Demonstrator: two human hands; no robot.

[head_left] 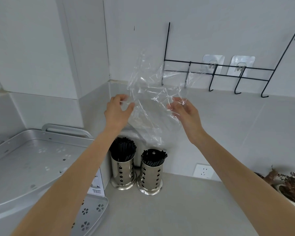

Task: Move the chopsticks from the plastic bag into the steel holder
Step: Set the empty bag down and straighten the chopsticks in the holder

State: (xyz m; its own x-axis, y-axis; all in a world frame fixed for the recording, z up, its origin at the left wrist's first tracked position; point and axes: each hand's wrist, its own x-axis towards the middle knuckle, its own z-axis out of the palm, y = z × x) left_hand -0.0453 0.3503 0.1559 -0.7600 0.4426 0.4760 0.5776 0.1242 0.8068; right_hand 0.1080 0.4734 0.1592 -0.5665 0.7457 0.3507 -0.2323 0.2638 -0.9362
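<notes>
1. Head view, nearest first: the grey tabletop (186,210) runs from 6 o'clock up to the wall, with a perforated metal tray (92,213) at 7 o'clock and a larger rack (29,159) above it at 9 o'clock, both parked off to the side, out of the way of the work.
2. Near the centre, at about 6 o'clock from the hands, two steel holders stand upright just beside each other against the corner. The left holder (122,172) is packed with black chopsticks (123,149); the right holder (151,176) carries a looser bunch (154,157) leaning to its far side. Upright, open-topped cans let sticks drop in end first.
3. Above them, the bag (152,106) hangs in the air between both hands. The left hand (117,111) pinches its edge at 9 o'clock, and the right hand (184,111) holds the 3 o'clock side with curled fingers, spreading the film open. It looks empty, so the transfer seems done.
4. Farthest, at 2 o'clock, a black wire rack (228,74) hangs on the wall from adhesive hooks (213,63). A socket (203,172) and dried plants (289,186) sit at 4 o'clock.
</notes>
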